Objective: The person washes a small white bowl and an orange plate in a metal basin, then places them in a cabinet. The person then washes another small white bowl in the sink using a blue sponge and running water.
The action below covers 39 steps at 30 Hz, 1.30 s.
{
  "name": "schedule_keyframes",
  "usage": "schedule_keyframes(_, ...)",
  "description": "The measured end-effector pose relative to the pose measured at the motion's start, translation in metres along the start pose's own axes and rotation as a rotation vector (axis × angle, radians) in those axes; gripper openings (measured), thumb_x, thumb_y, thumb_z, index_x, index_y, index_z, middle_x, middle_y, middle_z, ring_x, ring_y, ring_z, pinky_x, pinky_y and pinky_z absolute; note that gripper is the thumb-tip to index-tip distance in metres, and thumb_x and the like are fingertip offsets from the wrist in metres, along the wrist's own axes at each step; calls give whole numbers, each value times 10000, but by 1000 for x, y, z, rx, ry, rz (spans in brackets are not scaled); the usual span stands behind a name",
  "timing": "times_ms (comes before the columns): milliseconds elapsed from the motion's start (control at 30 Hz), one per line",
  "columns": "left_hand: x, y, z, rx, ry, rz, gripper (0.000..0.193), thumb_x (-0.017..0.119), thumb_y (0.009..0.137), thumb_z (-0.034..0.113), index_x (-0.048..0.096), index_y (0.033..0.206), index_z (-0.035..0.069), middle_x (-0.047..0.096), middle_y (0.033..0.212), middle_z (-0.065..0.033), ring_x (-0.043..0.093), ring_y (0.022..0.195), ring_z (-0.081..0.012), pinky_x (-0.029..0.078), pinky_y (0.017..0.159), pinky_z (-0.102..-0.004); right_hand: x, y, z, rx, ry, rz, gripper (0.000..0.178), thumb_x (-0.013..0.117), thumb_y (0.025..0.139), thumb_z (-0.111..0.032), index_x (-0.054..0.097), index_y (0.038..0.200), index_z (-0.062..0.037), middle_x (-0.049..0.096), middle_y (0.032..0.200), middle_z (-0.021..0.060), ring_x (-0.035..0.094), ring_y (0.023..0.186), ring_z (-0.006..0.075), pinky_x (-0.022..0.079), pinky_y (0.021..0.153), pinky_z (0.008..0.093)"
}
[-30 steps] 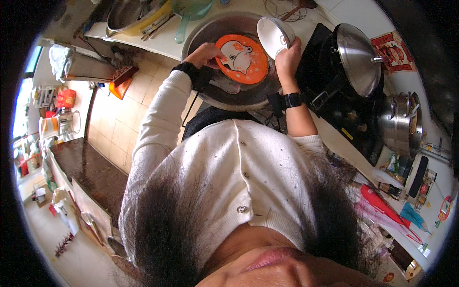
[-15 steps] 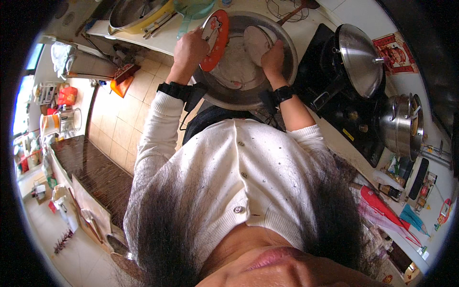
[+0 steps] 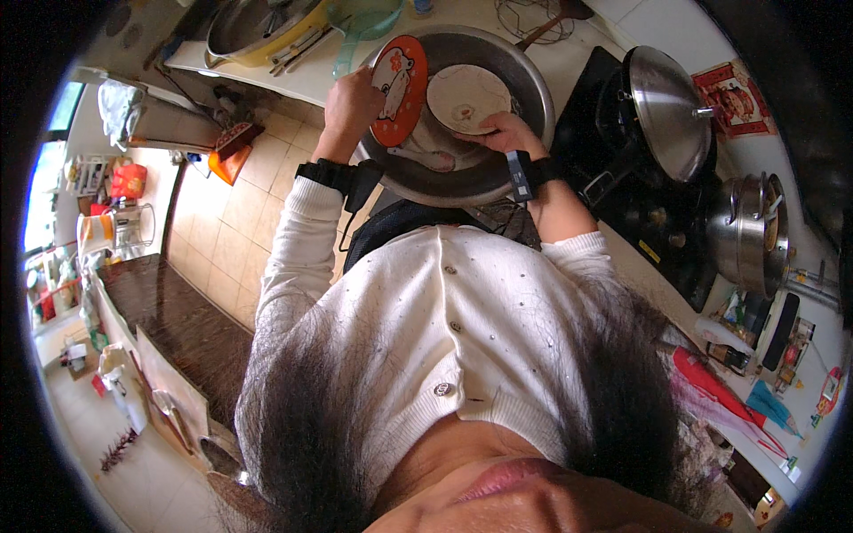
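My left hand (image 3: 350, 105) is closed on the edge of an orange plate (image 3: 402, 93) with a white cartoon animal on its face. The plate stands steeply tilted over the left side of a large grey metal basin (image 3: 530, 82). In my right hand (image 3: 514, 136) is a round, pale dish (image 3: 468, 96) with a small motif; whether it is a shallow bowl or a plate is hard to tell. Its face points up, and my fingers hold its near right rim. Lower in the basin lies a pale, spoon-shaped piece (image 3: 434, 161) with a reddish mark.
Right of the basin is a black cooktop (image 3: 662, 209) bearing a pan with a steel lid (image 3: 666, 111) and a steel pot (image 3: 746, 235). Beyond the basin lie a wire whisk (image 3: 526, 19) and a wooden-handled tool (image 3: 544, 31). A green strainer (image 3: 362, 25) and a yellow-sided pan (image 3: 311, 27) are back left.
My right hand has turned the pale dish so its face shows, bringing it left toward the orange plate. The orange plate has turned to show more of its face.
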<state>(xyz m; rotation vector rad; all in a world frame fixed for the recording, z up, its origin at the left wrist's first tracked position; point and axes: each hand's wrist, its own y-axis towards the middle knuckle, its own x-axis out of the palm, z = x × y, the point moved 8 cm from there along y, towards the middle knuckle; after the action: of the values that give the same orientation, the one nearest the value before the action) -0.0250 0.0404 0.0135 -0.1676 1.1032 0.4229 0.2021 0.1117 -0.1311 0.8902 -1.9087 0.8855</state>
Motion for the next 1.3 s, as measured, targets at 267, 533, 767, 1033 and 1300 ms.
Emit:
schedule_keyframes(267, 17, 9, -20, 33, -47, -99, 262, 554, 746, 126, 599, 965, -10, 637, 846, -225, 638, 768, -341, 520, 643, -415, 2, -13, 5, 33, -40, 226, 640, 290, 746, 169, 258, 1361, -5, 334, 1359, 242, 340, 1253, 422, 368, 966, 635)
schedule_keyframes(533, 79, 20, -50, -75, -219, -302, 279, 608, 767, 160, 582, 944, -54, 649, 869, -209, 654, 802, -302, 537, 632, -374, -29, 14, -1, -30, -89, 417, 639, 379, 699, 124, 296, 1326, 32, 392, 1297, 256, 439, 1149, 456, 398, 950, 604)
schedule_keyframes(767, 170, 10, -51, 382, 441, -509, 443, 523, 850, 256, 453, 1132, -78, 597, 1031, -234, 607, 921, -370, 426, 902, -410, 15, -9, -24, -303, -431, 459, 502, 457, 646, 51, 452, 1146, 86, 522, 1058, 208, 576, 940, 364, 545, 749, 473)
schedule_keyframes(1033, 94, -42, 39, 544, 270, 84, 629, 562, 802, 169, 304, 1358, 26, 294, 1414, -192, 318, 1296, -328, 291, 1055, -407, 39, -8, -32, -455, -536, 455, 399, 491, 650, 23, 518, 1041, 97, 579, 938, 168, 608, 827, 306, 543, 719, 442)
schedule_keyframes(1300, 100, -54, 103, 792, -39, -324, 620, 528, 805, 127, 290, 1371, 46, 376, 1384, -145, 410, 1256, -247, 388, 1004, -331, 42, 3, -17, -328, -531, 519, 384, 615, 758, -219, 504, 1056, -3, 555, 957, 137, 575, 790, 245, 521, 583, 381)
